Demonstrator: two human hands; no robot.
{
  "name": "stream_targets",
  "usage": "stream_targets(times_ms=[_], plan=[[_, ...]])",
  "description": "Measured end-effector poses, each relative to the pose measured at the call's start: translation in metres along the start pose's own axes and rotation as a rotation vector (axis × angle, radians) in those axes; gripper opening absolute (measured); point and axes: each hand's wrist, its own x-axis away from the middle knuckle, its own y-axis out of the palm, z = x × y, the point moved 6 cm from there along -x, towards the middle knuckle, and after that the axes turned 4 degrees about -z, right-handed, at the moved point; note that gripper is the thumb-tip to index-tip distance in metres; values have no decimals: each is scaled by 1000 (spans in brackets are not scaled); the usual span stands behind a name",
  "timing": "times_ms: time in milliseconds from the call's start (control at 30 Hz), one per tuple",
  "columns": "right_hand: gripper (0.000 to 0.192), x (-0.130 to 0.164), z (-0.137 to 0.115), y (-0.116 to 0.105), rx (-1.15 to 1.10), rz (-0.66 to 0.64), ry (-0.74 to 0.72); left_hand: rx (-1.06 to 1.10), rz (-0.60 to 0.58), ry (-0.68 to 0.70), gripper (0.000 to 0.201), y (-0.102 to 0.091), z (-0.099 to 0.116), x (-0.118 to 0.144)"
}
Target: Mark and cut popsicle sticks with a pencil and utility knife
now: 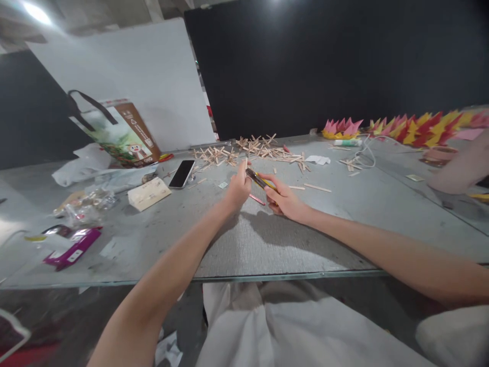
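Observation:
My right hand [284, 199] rests on the grey table [244, 244] and grips a yellow and black utility knife [257, 179]. My left hand [237, 187] is raised beside it, fingers pinched at the knife's upper end; whether a small stick is in them I cannot tell. A pink stick [256, 199] lies on the table just under both hands. Behind them spreads a heap of wooden stick crosses [248, 149].
A black phone [182, 173] and a pale wooden block [148, 193] lie to the left, with a printed bag [122, 133], plastic wrappers [86, 206] and a purple packet [72, 248]. Pink, red and yellow folded paper shapes [405, 128] line the back right. Another person's arm [462, 168] is at the right edge.

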Motion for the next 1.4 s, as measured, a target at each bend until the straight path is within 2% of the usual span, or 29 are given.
stream_targets(times_ms=[167, 433, 667, 967, 1233, 1400], plan=[[47, -3, -4, -12, 10, -12, 79, -54, -77, -9, 52, 2, -2, 0], [49, 1, 3, -3, 2, 15, 31, -8, 1, 15, 56, 5, 0, -1], [48, -3, 0, -18, 5, 5, 118, -45, -95, -36, 49, 11, -10, 1], [47, -2, 7, -8, -20, 17, 67, -18, -31, -38, 51, 12, -8, 1], [45, -8, 2, -19, 25, -7, 148, -24, -56, -53, 51, 14, -12, 2], [46, -4, 6, -10, -12, 26, 74, -35, -18, -30, 50, 11, -5, 2]])
